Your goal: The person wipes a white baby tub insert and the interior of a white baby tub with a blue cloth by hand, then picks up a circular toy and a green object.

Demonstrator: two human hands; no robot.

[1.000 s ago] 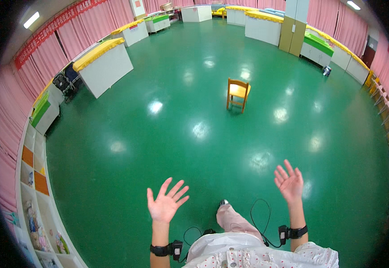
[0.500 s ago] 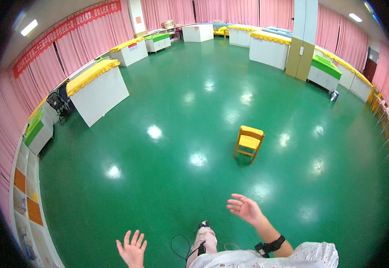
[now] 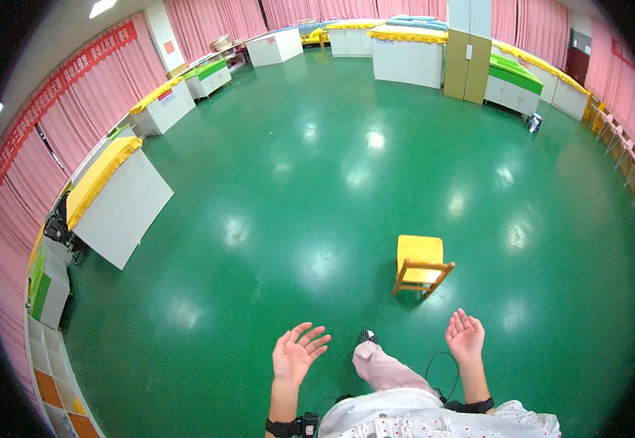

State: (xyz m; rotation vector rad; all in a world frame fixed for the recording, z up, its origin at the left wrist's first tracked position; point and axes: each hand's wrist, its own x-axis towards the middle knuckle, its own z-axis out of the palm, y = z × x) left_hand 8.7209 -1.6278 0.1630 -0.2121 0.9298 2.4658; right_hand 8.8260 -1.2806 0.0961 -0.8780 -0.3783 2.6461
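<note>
Both of my hands hang free in front of my body, palms turned up and nothing in them. My left hand [image 3: 297, 355] has its fingers spread, with a black band [image 3: 288, 426] round the wrist. My right hand [image 3: 465, 336] has its fingers stretched out, held closer together than the left's. Nearest to the right hand is a small wooden chair [image 3: 420, 260] with a yellow seat, standing upright on the green floor a short way beyond it. Neither hand touches it. One foot [image 3: 367, 336] in a dark patterned shoe shows between my hands.
Along the left stand a white cabinet [image 3: 124, 212] with a yellow cloth top, a dark stroller [image 3: 58, 228] and low shelves [image 3: 49, 387]. White counters [image 3: 407, 62] line the far side, near a square pillar [image 3: 467, 66]. Folded-looking chairs [image 3: 620, 142] run along the right wall.
The chair is now nearer, and the room has shifted in view as I step forward and turn slightly. My left hand has risen and come inward; my right hand has moved to the right.
</note>
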